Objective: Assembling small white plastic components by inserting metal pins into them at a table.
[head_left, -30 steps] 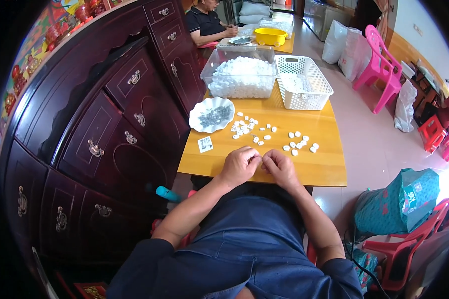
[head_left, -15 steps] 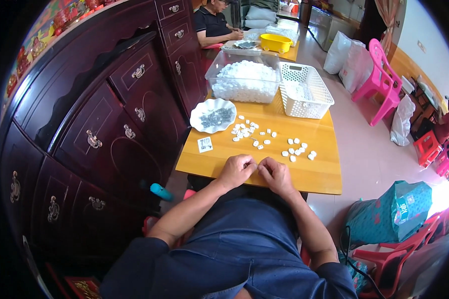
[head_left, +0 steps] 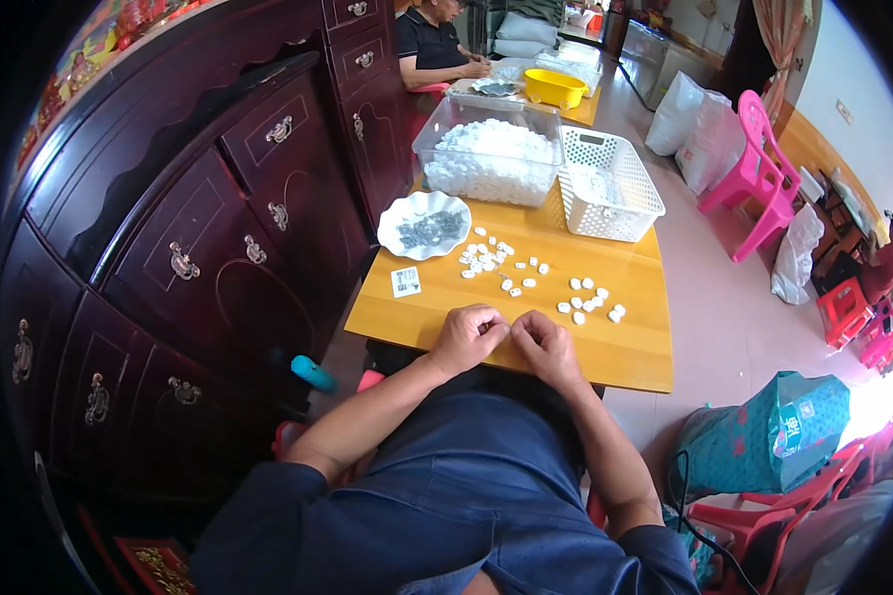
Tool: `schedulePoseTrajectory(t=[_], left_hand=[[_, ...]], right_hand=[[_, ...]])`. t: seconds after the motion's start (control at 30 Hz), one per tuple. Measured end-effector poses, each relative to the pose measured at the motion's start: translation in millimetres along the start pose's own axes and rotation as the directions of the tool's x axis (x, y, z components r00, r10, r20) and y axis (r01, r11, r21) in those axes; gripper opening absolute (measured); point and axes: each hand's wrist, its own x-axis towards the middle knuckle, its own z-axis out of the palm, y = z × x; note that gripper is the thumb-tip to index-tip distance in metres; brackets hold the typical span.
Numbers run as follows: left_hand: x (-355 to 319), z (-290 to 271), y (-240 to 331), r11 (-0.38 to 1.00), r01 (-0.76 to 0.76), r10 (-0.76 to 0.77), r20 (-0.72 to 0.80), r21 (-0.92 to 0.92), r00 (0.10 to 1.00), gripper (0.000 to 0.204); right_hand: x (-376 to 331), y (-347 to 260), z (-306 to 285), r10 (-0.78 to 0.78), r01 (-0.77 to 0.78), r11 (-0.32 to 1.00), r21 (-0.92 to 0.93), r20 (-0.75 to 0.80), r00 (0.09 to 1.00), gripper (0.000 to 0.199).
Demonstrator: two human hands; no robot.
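My left hand (head_left: pixel 466 340) and my right hand (head_left: pixel 549 352) are close together over the near edge of the yellow wooden table (head_left: pixel 630 362). On each, thumb and forefinger are pinched, the tips almost meeting. Whatever sits between them is too small or hidden to make out. Beyond the hands lie several small white plastic pieces (head_left: pixel 468 274), some showing dark spots. A separate group of plain white pieces (head_left: pixel 578 318) is farther right. At the table's left, a white scalloped dish (head_left: pixel 391 238) holds many small grey pieces (head_left: pixel 432 231). A square printed card (head_left: pixel 405 282) lies nearer me.
A clear bin (head_left: pixel 445 186) heaped with white pieces and a white perforated basket (head_left: pixel 615 225) stand at the table's far end. Behind them are a yellow tub (head_left: pixel 556 91) and a seated co-worker (head_left: pixel 432 45). A dark cabinet (head_left: pixel 179 327) borders the left; a teal bag (head_left: pixel 754 436) stands right.
The view has shifted slightly. Both hands keep their pinched pose at the table edge, with only slight finger movement. The white pieces look unchanged.
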Motion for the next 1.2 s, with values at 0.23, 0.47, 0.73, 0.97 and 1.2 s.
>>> schedulePoseTrajectory(t=[0.23, 0.47, 0.73, 0.97, 1.2], left_hand=[[-2.3, 0.9, -4.4, 0.999, -0.002, 0.001, -0.017, -0.036, 1.000, 0.010], [-3.3, -1.0, 11.7, 0.994, -0.099, 0.101, -0.043, 0.042, 0.994, 0.006], [-0.6, -4.5, 8.2, 0.992, -0.124, 0.122, -0.134, -0.010, 0.984, 0.005], [6.9, -13.8, -10.2, 0.999, 0.018, -0.028, -0.205, -0.051, 0.978, 0.006], [8.2, -17.5, -18.9, 0.995, 0.064, -0.077, -0.196, -0.070, 0.978, 0.008]], right_hand=[[-1.2, -2.0, 1.3, 0.030, -0.032, 0.995, 0.095, 0.024, 0.999, 0.017], [-0.5, 19.2, 4.2, 0.108, -0.133, 0.961, 0.244, 0.110, 0.988, 0.021], [4.0, 10.6, 0.0, 0.195, -0.266, 0.877, 0.399, 0.210, 0.958, 0.024], [38.4, 4.4, -19.3, 0.135, -0.136, 0.983, -0.123, -0.015, 0.991, 0.022], [91.0, 18.1, -9.9, -0.165, 0.102, 0.810, -0.577, -0.057, 0.985, 0.015]])
